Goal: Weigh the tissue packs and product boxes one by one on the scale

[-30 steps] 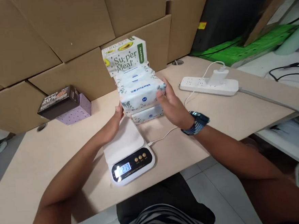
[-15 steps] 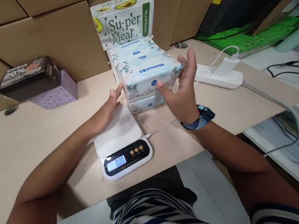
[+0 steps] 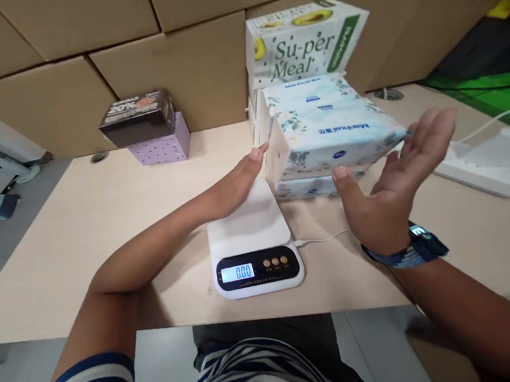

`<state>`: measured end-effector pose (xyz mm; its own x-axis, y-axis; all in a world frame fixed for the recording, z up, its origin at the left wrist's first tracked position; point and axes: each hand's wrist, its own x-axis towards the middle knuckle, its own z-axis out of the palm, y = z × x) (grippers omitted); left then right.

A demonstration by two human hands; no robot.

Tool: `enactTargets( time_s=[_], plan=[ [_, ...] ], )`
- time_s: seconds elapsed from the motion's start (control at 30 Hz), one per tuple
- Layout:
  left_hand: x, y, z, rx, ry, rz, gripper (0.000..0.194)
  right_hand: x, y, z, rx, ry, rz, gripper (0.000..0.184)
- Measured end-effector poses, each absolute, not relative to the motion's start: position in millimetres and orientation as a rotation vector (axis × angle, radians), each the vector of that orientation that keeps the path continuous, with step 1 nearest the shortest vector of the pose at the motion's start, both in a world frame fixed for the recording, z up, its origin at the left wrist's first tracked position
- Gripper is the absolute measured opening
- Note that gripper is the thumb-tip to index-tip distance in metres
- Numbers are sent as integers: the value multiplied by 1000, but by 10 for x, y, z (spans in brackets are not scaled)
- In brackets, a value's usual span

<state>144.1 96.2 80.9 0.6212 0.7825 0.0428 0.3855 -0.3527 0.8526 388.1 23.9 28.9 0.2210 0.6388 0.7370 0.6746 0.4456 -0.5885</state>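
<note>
Packs of tissues printed "Manhua" are stacked on the desk. My left hand is at the stack's left side, fingers stretched out and over the white plate of the kitchen scale. Whether its fingertips touch the packs I cannot tell. Beside the stack's right end is my right hand, palm turned toward it and fingers spread. Its thumb points at the front of the upper pack, while the fingers reach past its right corner. On the scale's lit display stands 0.00.
A "Su-per Meal" box stands behind the tissues. At the left, a black box lies on a purple box. Cardboard boxes line the back. A white power strip is at the right; a thin cable runs from the scale.
My view has swung left, so the desk things appear further right. My right hand's fingers have tilted outward, away from the tissue packs. The scale still reads 0.00.
</note>
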Motion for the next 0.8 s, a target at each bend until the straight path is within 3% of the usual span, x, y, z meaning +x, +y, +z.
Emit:
enactTargets(
  time_s=[0.57, 0.7, 0.8],
  plan=[
    [1165, 826, 1205, 1995, 993, 769, 95, 3822, 139, 114, -1100, -1488, -78, 104],
    [830, 967, 1533, 1869, 1205, 1237, 77, 3840, 152, 53, -955, -1562, -236, 104],
    [316, 1208, 1723, 1689, 1332, 1611, 79, 3758, 121, 117, -837, -1608, -343, 100]
  ],
)
